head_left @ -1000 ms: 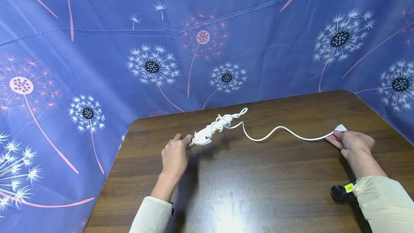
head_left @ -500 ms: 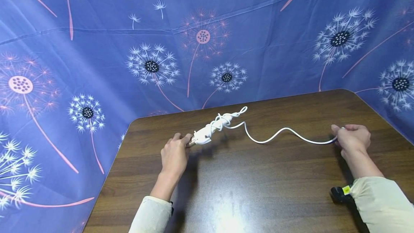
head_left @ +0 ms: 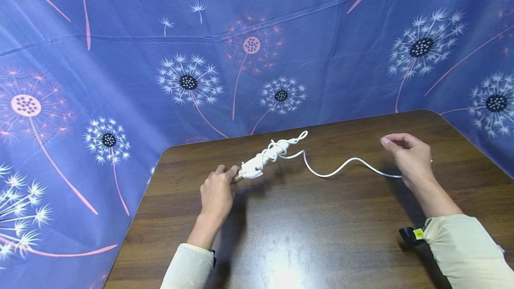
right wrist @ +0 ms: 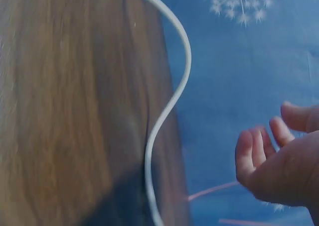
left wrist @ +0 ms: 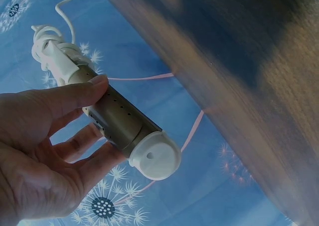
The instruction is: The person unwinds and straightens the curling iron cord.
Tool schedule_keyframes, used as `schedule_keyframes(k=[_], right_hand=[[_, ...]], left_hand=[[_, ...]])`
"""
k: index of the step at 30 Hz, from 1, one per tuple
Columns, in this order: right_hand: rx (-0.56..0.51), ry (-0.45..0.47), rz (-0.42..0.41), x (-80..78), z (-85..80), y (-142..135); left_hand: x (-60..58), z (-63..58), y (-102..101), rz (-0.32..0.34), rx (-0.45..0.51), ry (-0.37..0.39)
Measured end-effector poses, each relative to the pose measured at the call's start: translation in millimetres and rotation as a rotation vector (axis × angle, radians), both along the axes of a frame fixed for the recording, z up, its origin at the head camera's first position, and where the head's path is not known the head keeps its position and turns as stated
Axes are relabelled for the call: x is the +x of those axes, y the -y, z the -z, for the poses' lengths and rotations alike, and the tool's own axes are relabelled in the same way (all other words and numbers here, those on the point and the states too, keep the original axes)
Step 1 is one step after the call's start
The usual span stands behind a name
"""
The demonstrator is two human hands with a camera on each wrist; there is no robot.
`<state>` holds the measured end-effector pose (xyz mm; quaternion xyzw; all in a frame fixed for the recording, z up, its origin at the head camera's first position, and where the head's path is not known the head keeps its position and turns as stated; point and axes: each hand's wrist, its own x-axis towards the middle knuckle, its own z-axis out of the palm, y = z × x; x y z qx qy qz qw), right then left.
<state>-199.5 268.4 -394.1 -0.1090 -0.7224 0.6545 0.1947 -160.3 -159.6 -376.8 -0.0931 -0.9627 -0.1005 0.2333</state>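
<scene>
My left hand (head_left: 217, 195) grips the brown-gold barrel (left wrist: 119, 114) of a hair styling iron (head_left: 265, 160), thumb on top and fingers beneath. In the left wrist view its round white end cap (left wrist: 158, 156) points away from the hand. White cord is wound round the iron's white handle (left wrist: 61, 62), and the iron tilts toward the back of the table. A loose length of the cord (head_left: 337, 171) runs right across the table. My right hand (head_left: 413, 159) is above the cord's far end, fingers loosely bent and holding nothing. The plug is mostly hidden behind that hand.
The brown wooden table (head_left: 321, 217) has rounded back corners. A blue cloth (head_left: 225, 57) with dandelion prints hangs behind and beside it. A black wrist device (head_left: 410, 236) with a yellow label is at the right sleeve.
My right hand has let go of the plug end of the cord, lifted and moved left. My left hand and the hair styling iron have stayed in place.
</scene>
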Motion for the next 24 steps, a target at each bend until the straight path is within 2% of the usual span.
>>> schedule_keyframes(k=[2,6,12,15,20,24], right_hand=[[0.001,-0.046,-0.111,-2.3,-1.4,8],[0.022,-0.081,-0.261,-8.9,-1.8,26],[0.206,-0.082,-0.377,-16.2,1.4,50],[0.261,-0.070,-0.431,-19.1,3.2,61],[0.290,-0.032,-0.507,-24.1,5.7,77],[0.271,0.006,-0.561,-29.7,7.9,89]], left_hand=[[0.0,-0.2,0,0.004,0.000,-0.002],[0.5,-1.2,-1,0.010,0.002,-0.003],[2.8,-2.6,-4,0.023,-0.002,-0.012],[3.9,-3.2,-5,0.031,0.002,-0.016],[5.3,-3.9,-7,0.041,0.007,-0.018],[6.4,-4.4,-9,0.049,0.011,-0.031]])
